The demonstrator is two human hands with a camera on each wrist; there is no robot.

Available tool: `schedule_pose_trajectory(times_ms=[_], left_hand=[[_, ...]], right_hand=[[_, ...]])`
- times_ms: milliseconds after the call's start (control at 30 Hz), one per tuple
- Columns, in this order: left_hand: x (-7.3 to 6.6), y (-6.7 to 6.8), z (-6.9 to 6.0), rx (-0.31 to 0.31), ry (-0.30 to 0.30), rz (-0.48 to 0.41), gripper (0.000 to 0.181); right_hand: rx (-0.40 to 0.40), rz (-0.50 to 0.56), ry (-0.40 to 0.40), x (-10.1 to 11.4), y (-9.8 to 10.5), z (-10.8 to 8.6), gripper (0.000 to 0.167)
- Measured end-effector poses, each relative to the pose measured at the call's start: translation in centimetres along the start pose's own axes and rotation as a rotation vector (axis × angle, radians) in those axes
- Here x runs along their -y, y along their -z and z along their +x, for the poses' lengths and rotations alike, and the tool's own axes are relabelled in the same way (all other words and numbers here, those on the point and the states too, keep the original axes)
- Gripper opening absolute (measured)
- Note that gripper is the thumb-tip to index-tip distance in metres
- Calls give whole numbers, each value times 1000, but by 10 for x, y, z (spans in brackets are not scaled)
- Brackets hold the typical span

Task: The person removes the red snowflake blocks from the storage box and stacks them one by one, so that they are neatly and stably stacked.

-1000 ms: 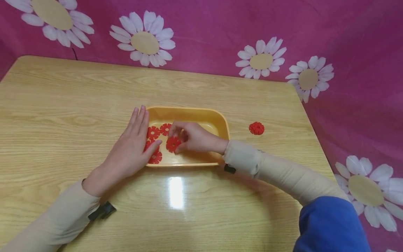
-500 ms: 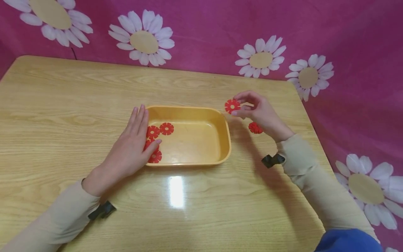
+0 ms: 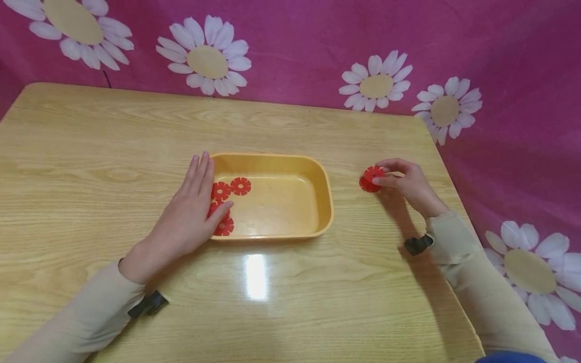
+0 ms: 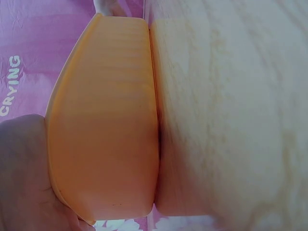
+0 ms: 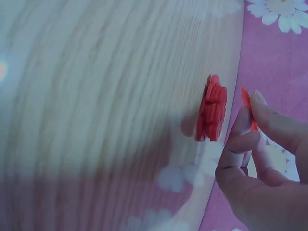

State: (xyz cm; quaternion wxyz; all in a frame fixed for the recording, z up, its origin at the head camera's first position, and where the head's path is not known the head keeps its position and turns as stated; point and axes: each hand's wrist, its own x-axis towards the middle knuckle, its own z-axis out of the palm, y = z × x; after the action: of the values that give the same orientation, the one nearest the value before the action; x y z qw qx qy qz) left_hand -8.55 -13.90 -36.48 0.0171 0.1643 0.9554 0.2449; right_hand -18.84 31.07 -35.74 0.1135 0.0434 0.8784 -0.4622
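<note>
A yellow rectangular tray (image 3: 286, 212) stands mid-table, with several red notched discs (image 3: 240, 186) at its left end. My left hand (image 3: 181, 217) lies over the tray's left rim, fingers straight, thumb reaching inside above the discs; in the left wrist view part of that hand (image 4: 29, 178) is against the rim of the tray (image 4: 103, 120). To the right of the tray, my right hand (image 3: 410, 184) pinches one red disc (image 3: 374, 174) over a small pile. The right wrist view has this disc (image 5: 246, 98) between thumb and finger of the hand (image 5: 264, 159), apart from the stacked discs (image 5: 211, 110).
The wooden table (image 3: 136, 126) extends around the tray. A pink cloth (image 3: 295, 45) printed with large white flowers hangs behind the table and along its right side. Light glares off the tabletop in front of the tray.
My right hand has come out of the tray with a disc and moved right, to above the pile. My left hand has stayed on the tray's left rim.
</note>
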Motion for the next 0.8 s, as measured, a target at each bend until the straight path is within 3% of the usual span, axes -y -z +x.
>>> schedule_pose_trajectory(times_ms=[333, 533, 667, 800], left_hand=[[0, -1, 0, 2, 6, -3, 89], [-1, -1, 0, 6, 7, -3, 89], [0, -1, 0, 4, 8, 2, 89], [0, -1, 0, 8, 18, 4, 90]], right_hand=[[40, 2, -49, -12, 4, -1, 53], [29, -9, -18, -14, 6, -5, 53], [9, 28, 29, -5, 4, -7, 47], [15, 30, 67, 22, -10, -10, 41]])
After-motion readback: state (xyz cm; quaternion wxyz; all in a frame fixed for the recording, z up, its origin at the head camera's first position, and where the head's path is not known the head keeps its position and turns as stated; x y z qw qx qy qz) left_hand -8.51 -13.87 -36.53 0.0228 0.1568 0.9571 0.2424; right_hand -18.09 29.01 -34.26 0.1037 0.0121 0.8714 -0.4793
